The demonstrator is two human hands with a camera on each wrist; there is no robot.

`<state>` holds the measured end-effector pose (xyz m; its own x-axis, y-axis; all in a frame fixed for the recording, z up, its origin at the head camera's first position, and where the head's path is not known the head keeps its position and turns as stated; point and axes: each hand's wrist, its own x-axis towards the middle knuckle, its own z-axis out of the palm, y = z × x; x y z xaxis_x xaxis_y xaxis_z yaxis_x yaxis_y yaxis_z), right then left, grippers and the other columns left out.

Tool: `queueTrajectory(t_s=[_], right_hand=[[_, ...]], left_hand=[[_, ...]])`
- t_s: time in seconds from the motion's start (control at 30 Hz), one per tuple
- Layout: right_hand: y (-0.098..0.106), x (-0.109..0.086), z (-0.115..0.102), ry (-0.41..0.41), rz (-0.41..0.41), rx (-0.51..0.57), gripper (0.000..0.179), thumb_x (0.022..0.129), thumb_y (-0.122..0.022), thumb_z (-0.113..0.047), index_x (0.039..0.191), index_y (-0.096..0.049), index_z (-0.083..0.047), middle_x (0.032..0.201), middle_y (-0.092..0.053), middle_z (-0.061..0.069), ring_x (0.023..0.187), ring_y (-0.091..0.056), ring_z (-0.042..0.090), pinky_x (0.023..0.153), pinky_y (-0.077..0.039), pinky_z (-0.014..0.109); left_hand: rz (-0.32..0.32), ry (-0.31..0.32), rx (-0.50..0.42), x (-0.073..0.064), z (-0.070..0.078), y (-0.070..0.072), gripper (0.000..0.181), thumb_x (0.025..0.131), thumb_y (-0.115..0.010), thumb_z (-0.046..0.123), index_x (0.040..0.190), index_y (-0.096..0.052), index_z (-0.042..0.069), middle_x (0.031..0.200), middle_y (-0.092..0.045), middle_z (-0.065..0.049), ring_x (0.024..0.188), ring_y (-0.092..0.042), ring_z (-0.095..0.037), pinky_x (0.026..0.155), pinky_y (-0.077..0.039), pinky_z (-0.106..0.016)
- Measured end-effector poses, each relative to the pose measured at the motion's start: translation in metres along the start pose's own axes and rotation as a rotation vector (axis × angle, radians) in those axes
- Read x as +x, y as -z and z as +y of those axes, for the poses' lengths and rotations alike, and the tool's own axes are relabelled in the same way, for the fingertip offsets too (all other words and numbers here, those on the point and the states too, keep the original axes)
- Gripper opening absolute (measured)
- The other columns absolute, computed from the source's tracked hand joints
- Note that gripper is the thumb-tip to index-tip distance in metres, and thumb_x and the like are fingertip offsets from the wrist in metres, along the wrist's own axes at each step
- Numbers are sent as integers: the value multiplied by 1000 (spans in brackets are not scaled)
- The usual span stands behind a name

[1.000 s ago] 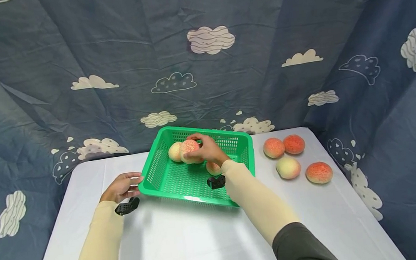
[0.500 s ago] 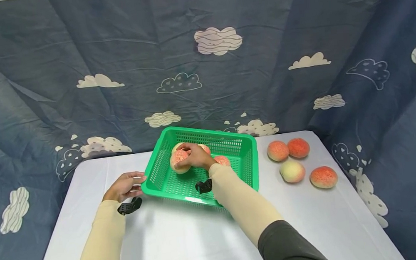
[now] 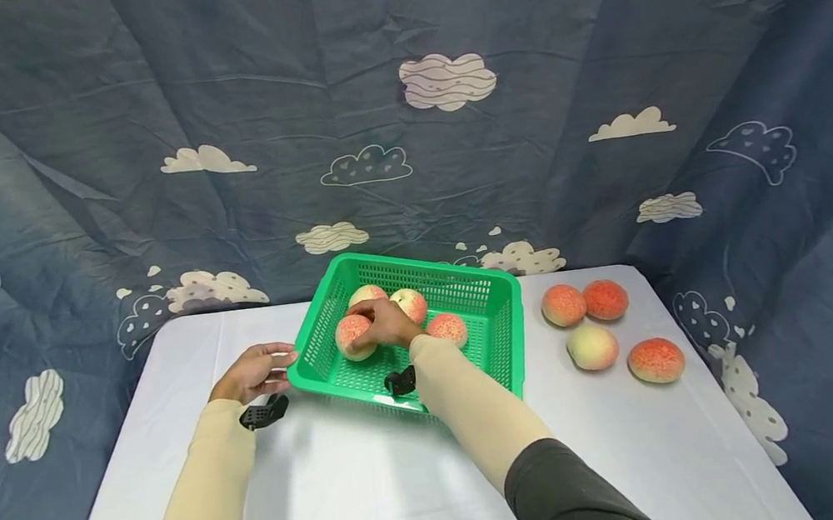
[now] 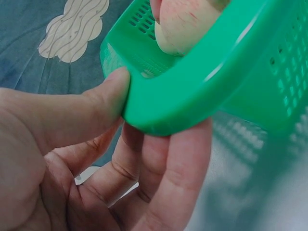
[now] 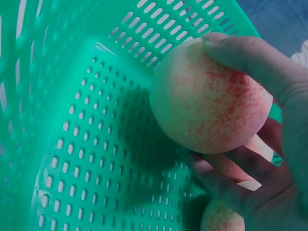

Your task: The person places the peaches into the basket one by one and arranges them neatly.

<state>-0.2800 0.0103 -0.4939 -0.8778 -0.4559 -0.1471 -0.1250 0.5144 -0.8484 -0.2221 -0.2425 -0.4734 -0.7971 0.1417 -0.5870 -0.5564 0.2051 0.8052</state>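
At its front-left corner the green perforated basket (image 3: 428, 267) is pinched by my left hand (image 3: 250, 374). The left wrist view shows the thumb on the rim (image 4: 163, 106) and the fingers under it. Inside the basket, my right hand (image 3: 391, 324) grips a red-speckled, pale peach (image 3: 352, 338) near the left end. In the right wrist view the thumb lies over this peach (image 5: 207, 101) and fingers lie under it, above the basket floor. Three other peaches sit in the basket: one behind (image 3: 367, 295), a paler one (image 3: 411, 302), and one further right (image 3: 447, 329).
Right of the basket, several more fruits rest on the white table (image 3: 348, 484): an orange one (image 3: 563, 305), a redder one (image 3: 605, 299), a pale yellow one (image 3: 593, 347) and a flatter red one (image 3: 655, 360). A dark cloud-print curtain (image 3: 247, 226) hangs behind.
My right hand has moved left and toward me with its peach, away from the other peaches. The left hand stays on the basket corner. The head view has shifted slightly.
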Motion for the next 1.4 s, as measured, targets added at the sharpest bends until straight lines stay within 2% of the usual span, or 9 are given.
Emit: queueTrajectory(t_s=[0.1,0.23,0.5,0.73,0.83,0.9,0.97,1.23,1.4], right_hand=[[-2,0,1,5,-4,-37,58,74,-85,-15,127,-63,-12,127,-62,4,116,-56,23,102,-42,37],[-4,0,2,-5,-10,-60,54,75,-83,-12,126,-63,-12,129,-61,4,118,-55,23,96,-48,33],[-2,-2,4,-17,-21,-70,48,80,-79,-11,125,-64,-11,131,-60,4,123,-52,23,102,-44,36],[4,-3,-1,12,-5,-116,53,80,-80,-14,128,-61,-7,131,-60,5,126,-50,25,118,-18,42],[8,-5,-5,12,-9,-67,53,78,-81,-10,127,-61,-5,131,-60,7,124,-52,28,111,-34,42],[11,-7,-9,5,-25,-14,52,79,-79,-7,127,-60,-3,130,-59,9,122,-54,30,100,-47,38],[14,-10,-12,1,-49,34,51,80,-78,-4,128,-59,-1,130,-58,12,121,-54,31,89,-53,35],[33,-25,-15,25,-133,63,39,83,-74,-3,119,-60,3,123,-59,19,115,-56,35,90,-52,30],[48,-36,-16,43,-168,98,36,85,-72,-1,117,-58,7,126,-55,25,118,-53,42,91,-51,30]], left_hand=[[-9,-5,-3,0,0,-1,41,97,-58,11,133,-45,-4,75,-60,3,67,-58,-9,61,-55,-21],[-12,-6,-4,-1,2,-3,40,97,-58,11,132,-46,-4,75,-60,3,68,-58,-9,61,-55,-22],[-18,-10,1,-2,3,-6,38,97,-57,10,131,-47,-4,74,-60,3,67,-58,-9,61,-56,-22],[-14,-7,-11,-1,3,-5,38,97,-58,10,131,-47,-3,74,-60,3,66,-58,-9,60,-55,-21],[-15,-8,-13,-1,2,-5,38,97,-58,10,131,-47,-3,74,-61,3,66,-58,-9,59,-55,-21],[-11,-7,-16,-1,2,-5,38,97,-58,10,131,-47,-3,74,-61,3,66,-58,-9,59,-55,-21],[-13,-10,-18,-2,2,-5,37,97,-59,10,129,-48,-3,74,-61,3,66,-58,-8,60,-56,-21],[-18,-12,-15,-2,1,-2,35,97,-59,10,128,-49,-3,76,-60,2,68,-58,-10,64,-57,-24],[-13,-7,1,-4,2,0,38,97,-58,10,131,-47,-4,76,-60,3,68,-59,-10,65,-57,-24]])
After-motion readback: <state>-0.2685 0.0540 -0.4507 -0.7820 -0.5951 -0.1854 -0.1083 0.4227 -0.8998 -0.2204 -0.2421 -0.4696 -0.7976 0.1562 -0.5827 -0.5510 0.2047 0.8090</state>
